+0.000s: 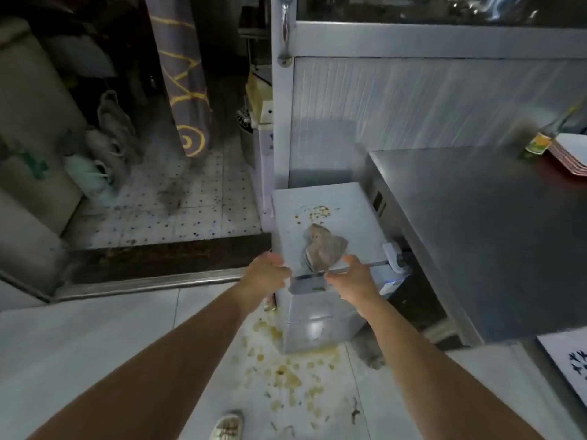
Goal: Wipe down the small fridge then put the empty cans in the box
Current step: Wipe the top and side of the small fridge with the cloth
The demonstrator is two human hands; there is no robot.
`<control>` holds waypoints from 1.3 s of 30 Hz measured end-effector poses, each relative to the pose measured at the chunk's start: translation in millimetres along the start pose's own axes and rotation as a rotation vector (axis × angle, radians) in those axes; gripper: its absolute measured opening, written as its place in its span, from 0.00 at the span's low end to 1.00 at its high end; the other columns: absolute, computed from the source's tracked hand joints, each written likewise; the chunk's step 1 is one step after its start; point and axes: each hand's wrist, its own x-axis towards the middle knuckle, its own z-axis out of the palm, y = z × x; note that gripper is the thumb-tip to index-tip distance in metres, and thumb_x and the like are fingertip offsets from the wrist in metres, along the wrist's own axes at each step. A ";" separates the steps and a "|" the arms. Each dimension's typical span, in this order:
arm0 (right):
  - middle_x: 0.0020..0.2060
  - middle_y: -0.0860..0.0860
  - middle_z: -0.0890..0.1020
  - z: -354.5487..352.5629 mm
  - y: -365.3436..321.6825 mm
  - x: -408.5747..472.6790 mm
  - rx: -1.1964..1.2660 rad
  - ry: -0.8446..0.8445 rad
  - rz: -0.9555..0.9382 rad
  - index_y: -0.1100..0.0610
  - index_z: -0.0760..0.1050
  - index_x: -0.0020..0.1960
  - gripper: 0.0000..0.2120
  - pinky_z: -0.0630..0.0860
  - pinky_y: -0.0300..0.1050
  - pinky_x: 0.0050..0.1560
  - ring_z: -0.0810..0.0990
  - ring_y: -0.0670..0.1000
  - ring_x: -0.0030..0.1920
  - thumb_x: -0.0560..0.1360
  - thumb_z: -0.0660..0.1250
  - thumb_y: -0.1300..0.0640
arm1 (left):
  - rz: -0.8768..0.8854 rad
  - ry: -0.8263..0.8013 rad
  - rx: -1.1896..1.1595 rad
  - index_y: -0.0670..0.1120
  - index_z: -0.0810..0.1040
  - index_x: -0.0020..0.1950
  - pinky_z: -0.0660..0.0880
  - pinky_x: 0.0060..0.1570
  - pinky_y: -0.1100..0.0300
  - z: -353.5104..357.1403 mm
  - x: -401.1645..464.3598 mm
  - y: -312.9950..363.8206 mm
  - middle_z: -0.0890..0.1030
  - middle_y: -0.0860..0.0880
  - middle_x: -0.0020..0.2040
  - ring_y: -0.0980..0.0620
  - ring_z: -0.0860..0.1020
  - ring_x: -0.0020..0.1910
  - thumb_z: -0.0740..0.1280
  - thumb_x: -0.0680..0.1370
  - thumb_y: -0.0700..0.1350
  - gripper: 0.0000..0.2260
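Head view, looking down at the small fridge (320, 223) on the floor, wedged between a metal cabinet (413, 106) and the steel desk (476, 217) at your right. Your left hand (268, 274) grips the near left corner of the fridge top, fingers curled over the edge. Your right hand (351, 279) grips the near front edge at what looks like a thin metal bar or lid rim — which of the two cannot be told. Neither hand holds the cloth: the crumpled rag (324, 247) lies loose on the fridge top, just beyond your right fingers.

Step in hand, by judgement: the wiping step, not yet finished. Yellowish specks (317, 212) remain on the far part of the top, and a wider spill (286, 376) marks the floor tiles in front of the fridge. You appear to be steadying or shifting the fridge, or opening it, rather than wiping.

The next move calls for freeing one hand — probably the right, nearest the rag — to take up the cloth and pass it over the specks. No cans and no box can be made out in this view.
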 end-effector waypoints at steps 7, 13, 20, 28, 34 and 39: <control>0.67 0.58 0.67 45.2 -36.6 92.0 -0.283 0.233 0.021 0.58 0.62 0.70 0.26 0.66 0.49 0.63 0.67 0.60 0.65 0.75 0.65 0.51 | 0.012 -0.128 0.040 0.41 0.73 0.62 0.75 0.42 0.60 -22.7 122.5 2.0 0.76 0.43 0.55 0.49 0.75 0.45 0.66 0.76 0.39 0.15; 0.72 0.59 0.53 73.3 -34.2 144.3 -0.315 0.337 0.217 0.50 0.59 0.73 0.31 0.60 0.51 0.69 0.57 0.62 0.70 0.74 0.66 0.47 | 0.023 -0.241 0.046 0.42 0.75 0.57 0.77 0.53 0.51 -27.8 192.8 -5.9 0.78 0.39 0.53 0.42 0.79 0.49 0.67 0.74 0.37 0.12; 0.42 0.57 0.82 66.1 -38.1 141.0 -0.060 0.536 0.079 0.64 0.80 0.48 0.11 0.77 0.44 0.46 0.80 0.54 0.43 0.71 0.62 0.71 | -0.003 -0.321 0.073 0.44 0.70 0.60 0.73 0.49 0.56 -30.3 212.6 6.2 0.75 0.43 0.50 0.44 0.78 0.50 0.65 0.76 0.38 0.14; 0.52 0.49 0.74 29.1 -91.7 90.8 0.142 0.651 -0.221 0.55 0.81 0.47 0.12 0.68 0.20 0.50 0.76 0.45 0.49 0.67 0.73 0.68 | -0.269 -0.644 -0.405 0.48 0.70 0.65 0.54 0.69 0.46 -28.6 180.6 70.7 0.75 0.45 0.64 0.49 0.72 0.62 0.56 0.79 0.59 0.21; 0.57 0.54 0.73 1.9 -111.6 63.8 0.866 0.237 -0.140 0.51 0.66 0.61 0.31 0.76 0.46 0.51 0.75 0.53 0.57 0.64 0.70 0.72 | -0.098 -0.434 -0.548 0.41 0.70 0.66 0.74 0.44 0.54 -44.9 145.5 106.6 0.79 0.45 0.48 0.50 0.77 0.42 0.62 0.79 0.39 0.15; 0.46 0.56 0.78 -10.9 -123.1 53.0 1.058 -0.015 0.003 0.61 0.73 0.53 0.08 0.72 0.42 0.48 0.76 0.50 0.46 0.76 0.63 0.59 | 0.001 -0.410 -0.554 0.43 0.70 0.67 0.76 0.47 0.52 -66.7 116.9 119.1 0.77 0.43 0.62 0.47 0.76 0.54 0.62 0.80 0.40 0.15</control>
